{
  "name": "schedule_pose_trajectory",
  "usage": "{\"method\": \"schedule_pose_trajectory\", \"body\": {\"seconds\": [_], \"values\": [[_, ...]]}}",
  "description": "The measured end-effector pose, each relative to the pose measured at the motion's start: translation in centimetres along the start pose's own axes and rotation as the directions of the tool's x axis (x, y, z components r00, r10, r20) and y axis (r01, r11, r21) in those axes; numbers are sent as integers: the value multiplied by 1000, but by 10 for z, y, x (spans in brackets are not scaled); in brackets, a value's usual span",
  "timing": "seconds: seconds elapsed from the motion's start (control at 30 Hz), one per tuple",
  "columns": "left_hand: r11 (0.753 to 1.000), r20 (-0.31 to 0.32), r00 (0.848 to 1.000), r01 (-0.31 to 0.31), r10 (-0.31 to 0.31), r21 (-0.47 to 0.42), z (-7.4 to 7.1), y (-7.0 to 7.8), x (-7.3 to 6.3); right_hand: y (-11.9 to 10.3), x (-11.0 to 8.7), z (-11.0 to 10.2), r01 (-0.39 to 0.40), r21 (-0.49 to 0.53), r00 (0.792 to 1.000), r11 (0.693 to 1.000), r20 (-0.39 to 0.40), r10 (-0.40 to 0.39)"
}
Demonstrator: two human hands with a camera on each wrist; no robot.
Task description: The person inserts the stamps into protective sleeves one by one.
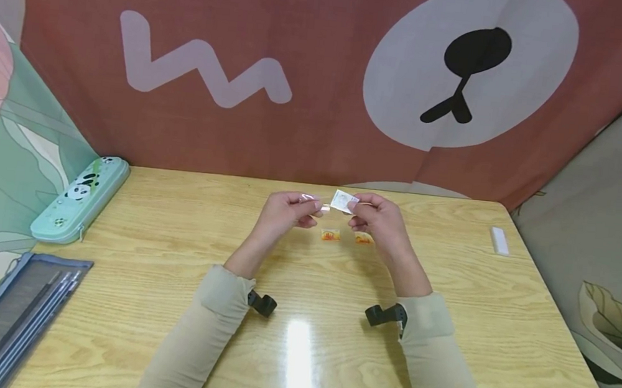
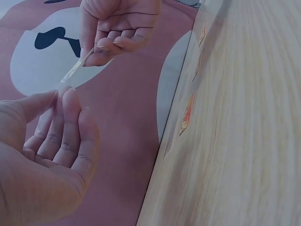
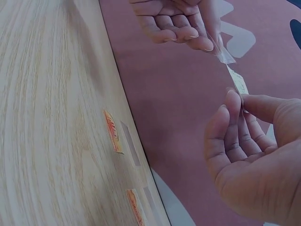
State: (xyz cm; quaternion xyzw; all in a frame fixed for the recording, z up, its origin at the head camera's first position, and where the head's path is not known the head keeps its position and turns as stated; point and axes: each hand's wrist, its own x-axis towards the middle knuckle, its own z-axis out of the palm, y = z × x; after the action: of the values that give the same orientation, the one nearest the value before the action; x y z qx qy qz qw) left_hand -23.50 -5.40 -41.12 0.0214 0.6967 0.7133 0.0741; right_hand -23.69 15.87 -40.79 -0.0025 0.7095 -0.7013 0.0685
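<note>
Both hands are raised over the far part of the table [image 1: 304, 268]. Between thumb and fingers, my left hand [image 1: 285, 213] pinches a piece of clear plastic film [image 3: 227, 55], mostly hidden by the fingers in the left wrist view. My right hand [image 1: 381, 226] pinches a small white printed paper [image 1: 342, 201] by one edge. In the right wrist view the paper's far end meets the film. Below the hands, two small orange-and-yellow printed pieces [image 1: 331, 234] [image 3: 113, 132] lie on the wood; the right one [image 1: 363, 238] is partly covered by the right hand in the head view.
A mint pencil case [image 1: 81, 200] with a panda stands at the far left. Nearer on that side lies a mesh pouch [image 1: 23, 316] holding pencils. A small white block [image 1: 500, 241] is at the right. Printed fabric [image 1: 317, 126] hangs behind the table's back edge.
</note>
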Motion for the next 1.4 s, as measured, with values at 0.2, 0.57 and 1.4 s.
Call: {"method": "schedule_pose_trajectory", "body": {"seconds": [0.2, 0.57, 1.4], "values": [[999, 1, 999, 34, -34, -1, 0, -1, -1, 1, 0, 1, 3, 32, 1000, 999, -3, -3], [998, -4, 999, 54, -54, -19, 0, -1, -1, -2, -3, 5, -2, 54, 1000, 999, -9, 3], [992, 6, 997, 82, -82, -98, -2, -1, -1, -1, -3, 6, 5, 62, 1000, 998, -6, -5]]}}
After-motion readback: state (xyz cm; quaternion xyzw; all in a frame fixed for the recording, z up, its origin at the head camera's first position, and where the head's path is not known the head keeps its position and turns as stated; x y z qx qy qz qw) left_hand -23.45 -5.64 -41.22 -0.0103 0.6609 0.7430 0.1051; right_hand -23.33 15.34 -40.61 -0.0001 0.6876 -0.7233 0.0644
